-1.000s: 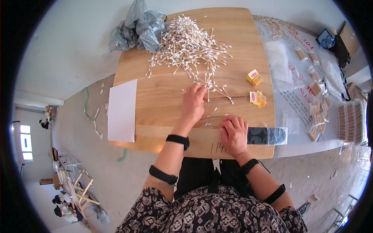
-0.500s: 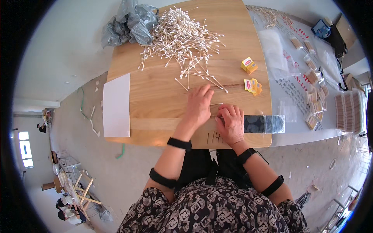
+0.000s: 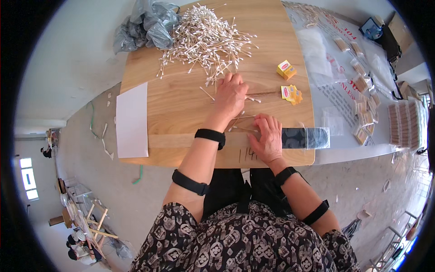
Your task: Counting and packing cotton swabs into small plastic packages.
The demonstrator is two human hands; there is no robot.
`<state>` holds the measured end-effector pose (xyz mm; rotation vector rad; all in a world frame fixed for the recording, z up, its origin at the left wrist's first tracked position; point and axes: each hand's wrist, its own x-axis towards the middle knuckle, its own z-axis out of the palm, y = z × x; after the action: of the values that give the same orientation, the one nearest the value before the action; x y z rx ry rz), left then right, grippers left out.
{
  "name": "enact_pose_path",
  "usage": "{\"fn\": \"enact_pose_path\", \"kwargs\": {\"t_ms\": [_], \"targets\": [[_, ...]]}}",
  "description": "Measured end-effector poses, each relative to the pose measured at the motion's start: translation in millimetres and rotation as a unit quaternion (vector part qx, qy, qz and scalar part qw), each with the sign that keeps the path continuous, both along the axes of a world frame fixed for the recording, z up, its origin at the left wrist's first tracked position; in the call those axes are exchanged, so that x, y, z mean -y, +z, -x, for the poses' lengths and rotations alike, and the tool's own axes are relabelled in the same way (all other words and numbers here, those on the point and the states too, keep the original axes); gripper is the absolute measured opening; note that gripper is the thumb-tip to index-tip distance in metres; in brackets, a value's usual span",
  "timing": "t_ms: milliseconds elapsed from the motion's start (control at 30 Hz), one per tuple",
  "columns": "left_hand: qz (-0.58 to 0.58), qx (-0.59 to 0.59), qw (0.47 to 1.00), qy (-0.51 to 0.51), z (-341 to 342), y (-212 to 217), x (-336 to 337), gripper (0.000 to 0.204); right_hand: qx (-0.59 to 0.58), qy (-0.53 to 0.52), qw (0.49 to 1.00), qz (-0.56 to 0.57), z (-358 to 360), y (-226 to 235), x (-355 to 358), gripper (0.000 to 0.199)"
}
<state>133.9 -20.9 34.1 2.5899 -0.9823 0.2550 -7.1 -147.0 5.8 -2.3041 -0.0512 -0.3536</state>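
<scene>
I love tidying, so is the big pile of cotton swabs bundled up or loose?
Loose: the cotton swabs lie heaped on the table, crossing each other and pointing every way.

Left hand (image 3: 231, 97) at the near fringe of a heap of wooden-stemmed cotton swabs (image 3: 208, 41), fingers curled down over stray swabs; whether any are gripped is hidden. Right hand (image 3: 269, 136) palm down, thumb apart, beside a few separate swabs (image 3: 240, 124). Beyond and left of the left hand, a crumpled grey plastic bag (image 3: 152, 27); farther left, a white paper sheet (image 3: 132, 120). Just right of the right hand, a black strip (image 3: 294, 138); beyond it, yellow cards (image 3: 291, 94).
</scene>
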Motion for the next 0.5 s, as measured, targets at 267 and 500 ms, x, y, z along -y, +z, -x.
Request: {"fn": "enact_pose_path", "kwargs": {"t_ms": [267,500], "targets": [[0.050,-0.076,0.992,0.088,62.7,-10.0,-32.6,0.010,0.029,-0.009,0.999,-0.009,-1.5,-3.6,1.6,0.029],[0.032,-0.060,0.992,0.102,109.1,-14.5,-30.5,0.040,0.041,-0.024,0.999,-0.017,-1.4,-5.1,0.3,0.027]]}}
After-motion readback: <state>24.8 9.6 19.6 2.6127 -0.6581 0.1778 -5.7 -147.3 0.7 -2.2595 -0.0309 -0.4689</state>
